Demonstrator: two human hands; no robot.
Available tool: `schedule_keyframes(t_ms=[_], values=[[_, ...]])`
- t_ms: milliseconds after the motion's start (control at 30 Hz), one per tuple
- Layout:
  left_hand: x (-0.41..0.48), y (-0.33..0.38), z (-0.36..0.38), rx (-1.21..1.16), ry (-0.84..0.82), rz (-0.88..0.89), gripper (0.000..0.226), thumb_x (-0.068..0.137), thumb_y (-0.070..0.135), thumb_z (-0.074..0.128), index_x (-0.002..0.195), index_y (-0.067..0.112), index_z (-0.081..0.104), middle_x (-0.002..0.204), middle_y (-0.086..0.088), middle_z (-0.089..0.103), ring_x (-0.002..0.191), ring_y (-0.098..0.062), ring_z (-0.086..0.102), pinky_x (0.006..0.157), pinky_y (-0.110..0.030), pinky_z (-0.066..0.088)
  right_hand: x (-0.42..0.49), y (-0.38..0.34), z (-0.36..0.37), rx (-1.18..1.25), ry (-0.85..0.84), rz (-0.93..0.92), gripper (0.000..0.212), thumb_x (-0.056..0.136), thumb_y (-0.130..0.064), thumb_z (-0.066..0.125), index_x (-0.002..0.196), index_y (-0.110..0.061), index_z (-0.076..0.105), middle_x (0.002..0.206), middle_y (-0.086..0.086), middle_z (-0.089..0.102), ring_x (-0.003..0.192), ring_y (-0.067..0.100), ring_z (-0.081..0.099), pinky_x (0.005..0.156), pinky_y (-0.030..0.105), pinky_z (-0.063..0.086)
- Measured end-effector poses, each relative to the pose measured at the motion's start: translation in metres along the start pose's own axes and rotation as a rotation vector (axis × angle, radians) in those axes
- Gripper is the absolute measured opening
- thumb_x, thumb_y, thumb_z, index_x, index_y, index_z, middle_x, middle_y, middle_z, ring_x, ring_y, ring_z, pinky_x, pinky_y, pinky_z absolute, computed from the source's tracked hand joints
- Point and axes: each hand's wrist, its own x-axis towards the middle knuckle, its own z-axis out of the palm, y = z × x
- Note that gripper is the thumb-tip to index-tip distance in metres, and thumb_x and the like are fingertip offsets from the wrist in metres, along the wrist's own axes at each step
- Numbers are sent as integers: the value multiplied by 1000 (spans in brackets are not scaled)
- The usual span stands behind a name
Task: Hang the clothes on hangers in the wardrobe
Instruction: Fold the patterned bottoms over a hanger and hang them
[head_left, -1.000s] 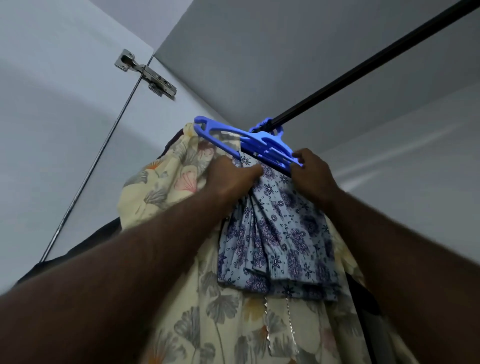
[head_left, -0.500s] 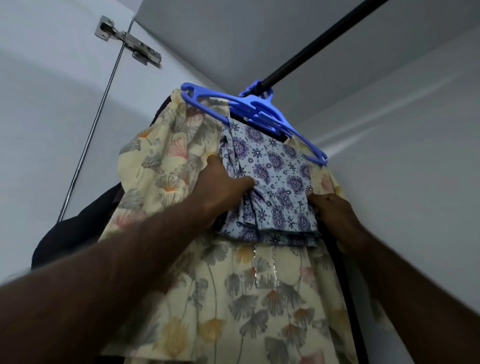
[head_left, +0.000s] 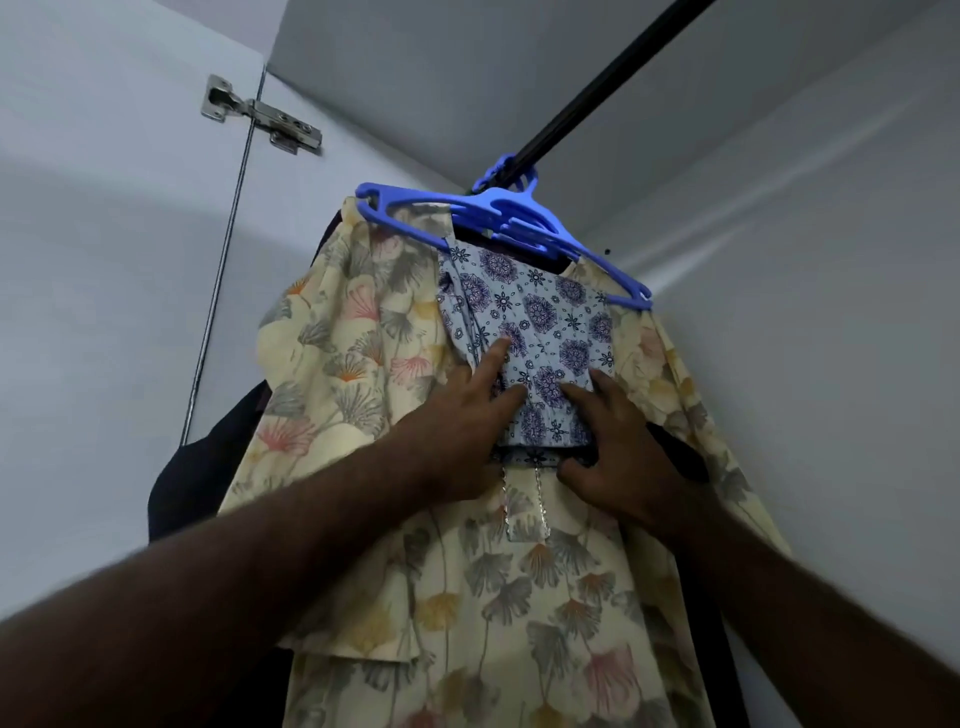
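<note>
Overhead, blue hanger (head_left: 500, 214) aslant, right end low

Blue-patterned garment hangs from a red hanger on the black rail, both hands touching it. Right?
No. The head view shows the hanger is blue, not red. Otherwise right: the blue-patterned garment hangs from it on the black rail, left hand and right hand touching it.

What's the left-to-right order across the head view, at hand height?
dark garment → left hand → blue patterned cloth → right hand → wardrobe wall. The yellow floral garment spans most of the width, so it is left out.
</note>
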Motion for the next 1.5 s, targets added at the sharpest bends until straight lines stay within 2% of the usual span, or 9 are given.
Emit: schedule_keyframes(t_ms=[167, 267, 433, 600, 833, 1100, 1267, 1367, 1500], values=[[2, -5, -5, 262, -72, 84, 66, 95, 12, 51, 151, 20, 19, 160, -19, -4, 139, -36, 22, 108, -43, 37, -3, 4, 6, -79, 8, -33, 93, 69, -46, 63, 154, -36, 27, 163, 4, 12, 149, 24, 15, 119, 36, 20], [4, -8, -9, 169, 63, 60, 43, 94, 15, 53, 135, 15, 41, 137, -13, 41, 118, -27, 45, 91, -41, 50, -4, 4, 11, -148, 43, -64, 94, 67, -43, 64, 154, -32, 28, 161, 10, 17, 146, 33, 21, 117, 48, 29], [4, -1, -11, 57, 176, -22, 33, 93, 8, 52, 126, 12, 49, 112, -10, 61, 100, -25, 57, 77, -34, 47, 1, 3, 21, -213, 132, -20, 68, 81, -32, 53, 148, -24, 42, 153, 19, 36, 138, 42, 37, 104, 58, 40], [-4, -1, -12, 285, 73, -43, 30, 98, 17, 44, 128, 18, 46, 124, -3, 61, 111, -26, 51, 76, -32, 36, 5, 8, 21, -156, 21, -84, 56, 96, -14, 45, 151, -24, 40, 152, 15, 41, 138, 32, 40, 107, 39, 39], [-17, -8, 7, 432, 155, 117, 31, 77, 14, 53, 106, 12, 65, 120, -11, 65, 123, -33, 55, 101, -54, 43, -3, 10, 24, -202, 58, -130, 77, 80, 6, 68, 148, -22, 45, 142, 22, 51, 128, 40, 52, 92, 47, 52], [-8, -17, -2, 390, 81, 211, 41, 77, 31, 39, 114, 15, 48, 111, -8, 69, 107, -25, 66, 100, -43, 35, 1, 6, 5, -141, -38, -87, 69, 86, -16, 55, 152, -28, 38, 154, 10, 40, 140, 29, 40, 109, 40, 41], [12, -22, -57, 256, 83, 217, 81, 82, 67, 33, 146, 18, 39, 150, -6, 43, 140, -18, 36, 117, -50, 13, 17, 18, -24, -226, 206, -323, 41, 86, -50, 48, 97, -21, 75, 88, -1, 71, 81, 20, 63, 81, 38, 50], [37, -33, -89, 323, 125, 127, 86, 82, 72, 18, 148, 20, 36, 155, -7, 33, 144, -19, 26, 120, -48, 10, 42, 0, -41, -195, 391, -239, 66, 98, -60, 36, 47, -19, 45, 46, -2, 44, 52, 20, 43, 64, 35, 42], [65, -55, -100, 394, 140, 12, 66, 94, 59, 40, 147, 21, 36, 156, -7, 30, 147, -24, 20, 120, -50, 11, 95, -34, -43, -114, 389, -157, 56, 93, -68, 30, 61, -28, 54, 64, -2, 58, 73, 24, 58, 70, 39, 47]])
